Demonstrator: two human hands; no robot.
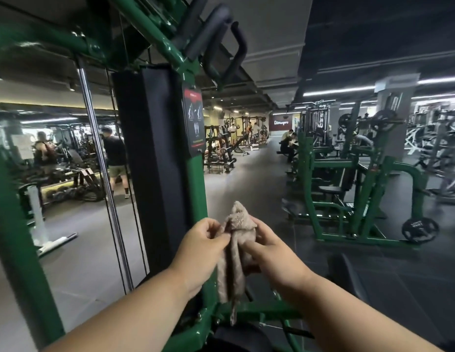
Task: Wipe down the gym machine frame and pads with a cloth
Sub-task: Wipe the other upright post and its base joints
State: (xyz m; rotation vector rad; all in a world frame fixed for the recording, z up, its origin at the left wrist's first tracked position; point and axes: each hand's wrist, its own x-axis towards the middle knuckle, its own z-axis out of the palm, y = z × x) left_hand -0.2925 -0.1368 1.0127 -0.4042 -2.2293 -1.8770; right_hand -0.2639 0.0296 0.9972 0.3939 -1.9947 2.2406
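Gym floor behind; cloth [235,252] looks light, limp terry, so bunch it into a pad: left hand [201,247] and right hand [269,252] both pinch it beside green frame [196,189].

body: two bare forearms entering from the bottom edge | sleeves: none showing up to the frame's edge | left hand [201,252]: no glove, ring or watch seen | right hand [269,252]: no glove, ring or watch seen
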